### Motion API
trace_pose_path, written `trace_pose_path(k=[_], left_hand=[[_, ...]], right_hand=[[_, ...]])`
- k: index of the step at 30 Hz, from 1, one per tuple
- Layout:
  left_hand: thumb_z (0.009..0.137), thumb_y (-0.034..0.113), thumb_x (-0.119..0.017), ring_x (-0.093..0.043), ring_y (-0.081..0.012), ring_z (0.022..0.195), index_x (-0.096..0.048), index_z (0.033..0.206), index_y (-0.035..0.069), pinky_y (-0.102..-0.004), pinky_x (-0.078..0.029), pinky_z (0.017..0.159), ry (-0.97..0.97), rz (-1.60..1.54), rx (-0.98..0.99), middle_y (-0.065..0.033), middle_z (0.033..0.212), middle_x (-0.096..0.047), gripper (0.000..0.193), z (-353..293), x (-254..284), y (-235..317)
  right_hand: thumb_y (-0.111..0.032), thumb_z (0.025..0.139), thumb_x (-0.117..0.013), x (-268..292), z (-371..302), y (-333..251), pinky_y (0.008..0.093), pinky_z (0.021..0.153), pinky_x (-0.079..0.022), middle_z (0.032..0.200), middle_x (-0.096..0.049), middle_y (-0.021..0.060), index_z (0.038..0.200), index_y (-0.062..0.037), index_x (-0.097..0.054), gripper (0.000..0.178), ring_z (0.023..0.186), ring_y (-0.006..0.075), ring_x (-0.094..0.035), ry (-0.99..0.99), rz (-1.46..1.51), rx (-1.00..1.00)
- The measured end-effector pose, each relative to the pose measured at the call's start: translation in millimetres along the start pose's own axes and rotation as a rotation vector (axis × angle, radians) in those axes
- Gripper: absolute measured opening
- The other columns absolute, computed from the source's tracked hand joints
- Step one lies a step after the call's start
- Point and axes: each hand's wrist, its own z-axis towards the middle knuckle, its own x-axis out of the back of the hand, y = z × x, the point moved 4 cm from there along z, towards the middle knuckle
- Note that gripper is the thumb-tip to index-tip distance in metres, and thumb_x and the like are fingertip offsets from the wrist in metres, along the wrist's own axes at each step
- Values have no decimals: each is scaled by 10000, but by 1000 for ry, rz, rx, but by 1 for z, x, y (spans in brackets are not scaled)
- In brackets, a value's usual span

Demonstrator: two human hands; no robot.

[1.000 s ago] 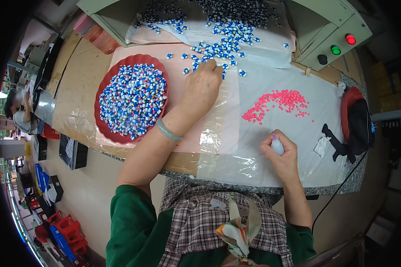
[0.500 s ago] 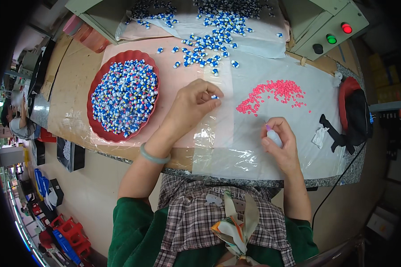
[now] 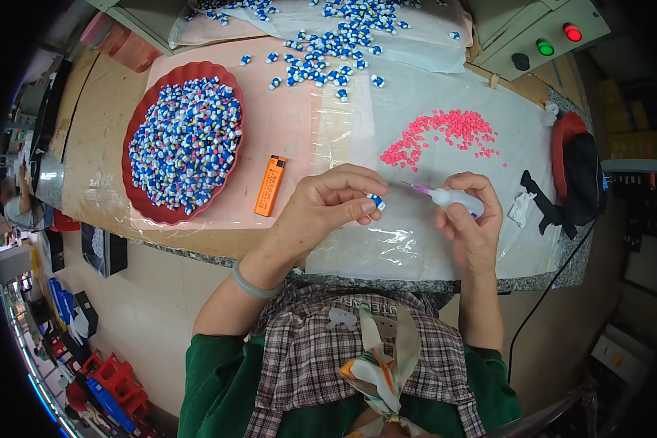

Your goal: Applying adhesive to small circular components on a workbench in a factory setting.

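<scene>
Between the thumb and fingers of my left hand (image 3: 321, 204) is a small blue-and-white piece (image 3: 375, 202). My right hand (image 3: 473, 226) grips a small translucent squeeze bottle (image 3: 452, 198) with a purple needle tip, which points left toward the piece without touching it. Beyond the bottle, tiny pink pieces (image 3: 456, 125) are scattered over the pale sheet. A red scalloped tray (image 3: 130, 179) heaped with small blue, white and coloured pieces stands left of my left hand. Close to that hand lies an orange lighter (image 3: 270, 186).
More blue-and-white pieces (image 3: 341, 44) spread out at the back, inside a cabinet-like housing (image 3: 544, 29) with lit red and green buttons. At the right are a black strap (image 3: 544, 208), a crumpled white tissue (image 3: 520, 209) and a black cloth (image 3: 584, 175). A cable hangs off the table edge.
My left hand has come nearer and slightly right with the piece. My right hand has turned the bottle's needle toward it. The lighter, hidden before, now shows. The view has shifted slightly.
</scene>
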Motion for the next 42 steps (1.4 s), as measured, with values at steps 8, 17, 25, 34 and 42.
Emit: trace_pose_path(k=[8, 17, 25, 34, 42], left_hand=[[885, 64, -652, -585, -80, 730, -633, 1062, 4, -216, -497, 664, -45, -18, 47, -74, 964, -658, 187, -3, 0, -13], [906, 80, -633, -599, -89, 719, -663, 990, -19, -215, -503, 649, 28, -92, 79, -93, 964, -672, 133, -4, -5, -19], [883, -2, -630, -668, -159, 889, -643, 1091, -45, -252, -543, 787, 77, -96, 53, -111, 1013, -667, 213, -9, -8, -17], [873, 1, -659, -655, -120, 926, -612, 1106, -22, -220, -536, 811, 53, -82, 29, -71, 982, -665, 238, -10, -9, -24], [862, -15, -661, -657, -146, 949, -599, 1091, -30, -240, -538, 834, 32, -83, 23, -81, 1020, -646, 238, -9, -9, -26]], right_hand=[[-114, 858, -677, 7, 2, 0, 177, 444, -357, 1021, -560, 121, 1057, -29, -535, 259, 595, 91, -526, 75, 127, -10], [-166, 885, -682, 3, -2, -8, 182, 466, -376, 985, -639, 147, 1217, 1, -498, 415, 602, 96, -542, 156, -55, 57], [-238, 966, -558, -8, -13, -26, 214, 499, -414, 938, -652, 160, 1280, 35, -473, 424, 600, 106, -555, 128, -410, 313], [-212, 967, -531, -18, -21, -38, 214, 517, -443, 892, -676, 164, 1276, 65, -479, 418, 579, 110, -559, 64, -753, 524], [-199, 960, -548, -21, -23, -39, 232, 533, -486, 883, -678, 168, 1267, 65, -493, 409, 627, 143, -615, 41, -824, 558]])
